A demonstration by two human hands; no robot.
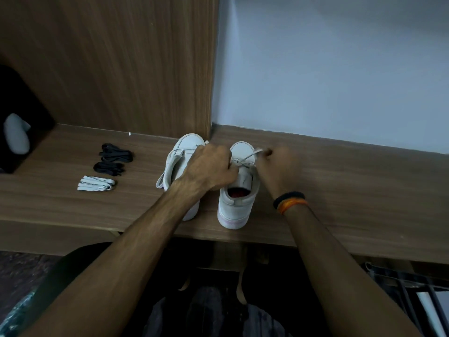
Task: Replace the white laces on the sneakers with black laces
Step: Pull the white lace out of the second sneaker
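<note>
Two black lace bundles lie at the far left of your wooden desk, one just in front of the other, and a folded white lace bundle sits just in front of them. To their right stands the left sneaker, toe toward the back panel, with no lace showing in its eyelets. Your left hand crosses over it, fingers curled down onto the tongue area of the right sneaker. That shoe stands just beside the first, heel toward you. Your right hand pinches the white lace, drawn taut from the eyelets. Black and orange bands circle that wrist.
</note>
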